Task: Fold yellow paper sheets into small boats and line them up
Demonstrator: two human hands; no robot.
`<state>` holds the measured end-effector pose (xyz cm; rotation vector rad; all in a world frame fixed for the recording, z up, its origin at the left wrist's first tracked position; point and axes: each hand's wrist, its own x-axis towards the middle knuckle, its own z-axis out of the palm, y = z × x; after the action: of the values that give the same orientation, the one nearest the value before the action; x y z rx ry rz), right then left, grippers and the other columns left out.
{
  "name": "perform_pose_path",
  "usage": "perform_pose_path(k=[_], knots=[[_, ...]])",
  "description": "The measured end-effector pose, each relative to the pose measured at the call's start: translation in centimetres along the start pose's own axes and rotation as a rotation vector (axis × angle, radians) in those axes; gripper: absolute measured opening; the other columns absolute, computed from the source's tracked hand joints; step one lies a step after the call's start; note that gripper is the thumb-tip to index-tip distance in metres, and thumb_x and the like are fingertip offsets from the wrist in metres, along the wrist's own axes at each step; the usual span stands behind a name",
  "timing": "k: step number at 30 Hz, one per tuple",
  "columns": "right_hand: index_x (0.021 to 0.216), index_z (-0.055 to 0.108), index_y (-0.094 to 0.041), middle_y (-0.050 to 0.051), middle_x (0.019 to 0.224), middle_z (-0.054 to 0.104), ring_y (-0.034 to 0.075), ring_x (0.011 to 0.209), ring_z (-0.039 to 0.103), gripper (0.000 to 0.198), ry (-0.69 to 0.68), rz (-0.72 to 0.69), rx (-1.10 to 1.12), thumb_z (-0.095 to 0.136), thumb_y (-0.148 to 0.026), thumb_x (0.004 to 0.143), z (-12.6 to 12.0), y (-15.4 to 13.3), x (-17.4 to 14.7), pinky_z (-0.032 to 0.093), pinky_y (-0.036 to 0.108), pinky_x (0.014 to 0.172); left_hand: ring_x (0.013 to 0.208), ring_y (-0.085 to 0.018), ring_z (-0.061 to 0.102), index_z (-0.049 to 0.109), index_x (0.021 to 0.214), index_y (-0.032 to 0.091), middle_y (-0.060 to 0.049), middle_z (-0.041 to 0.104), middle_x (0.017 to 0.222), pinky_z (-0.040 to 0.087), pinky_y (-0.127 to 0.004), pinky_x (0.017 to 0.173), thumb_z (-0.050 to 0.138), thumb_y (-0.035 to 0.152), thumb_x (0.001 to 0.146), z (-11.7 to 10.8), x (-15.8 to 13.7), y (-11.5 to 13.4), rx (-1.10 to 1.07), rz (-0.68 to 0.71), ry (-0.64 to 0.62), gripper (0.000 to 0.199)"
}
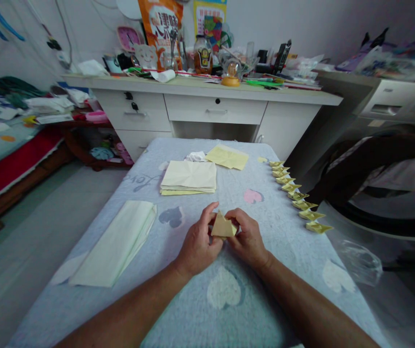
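forearms (131, 309): angled inward
left hand (198, 243): curled, pinching folded paper (222, 227)
right hand (250, 238): pinching too, opposite edge
folded paper: squarely between both hands' fingertips!

1 left hand (197, 249) and 1 right hand (250, 238) with 1 folded paper piece (222, 226); 9 paper boats (298, 195) at 2 o'clock, 1 cream paper stack (189, 175) and 1 crumpled white tissue (195, 156) at 11, 1 pale-green folded bundle (116, 246) at 9.

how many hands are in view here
2. The left hand holds the folded paper at its left side; the right hand holds it at its right. Some fingers are partly hidden, but no other hand shows.
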<state>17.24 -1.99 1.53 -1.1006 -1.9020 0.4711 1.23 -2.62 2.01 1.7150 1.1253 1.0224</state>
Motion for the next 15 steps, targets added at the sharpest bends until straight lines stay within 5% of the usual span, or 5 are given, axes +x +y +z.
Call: perform_pose_path(k=[9,15], knots=[[0.087,0.056,-0.020,-0.001,0.074,0.054,0.012,0.063,0.049,0.017,0.072,0.138,0.054,0.060,-0.016,0.071,0.1,0.1,0.1,0.038,0.024,0.058,0.108,-0.019,0.058,0.042,0.132,0.024,-0.005,0.057,0.125,0.046,-0.029,0.091,0.050,0.000,0.070,0.0,-0.1,-0.4,-0.167,0.033,-0.116,0.066],[0.084,0.061,-0.020,0.000,0.074,0.057,0.014,0.068,0.053,0.015,0.067,0.038,0.053,0.060,-0.011,0.072,-0.4,0.0,0.4,0.039,0.024,0.061,0.112,-0.025,0.054,0.038,0.138,0.021,-0.010,0.054,0.128,0.046,-0.034,0.091,0.062,0.021,0.077,-1.2,-0.4,-0.1,-0.280,0.060,-0.208,0.065]])
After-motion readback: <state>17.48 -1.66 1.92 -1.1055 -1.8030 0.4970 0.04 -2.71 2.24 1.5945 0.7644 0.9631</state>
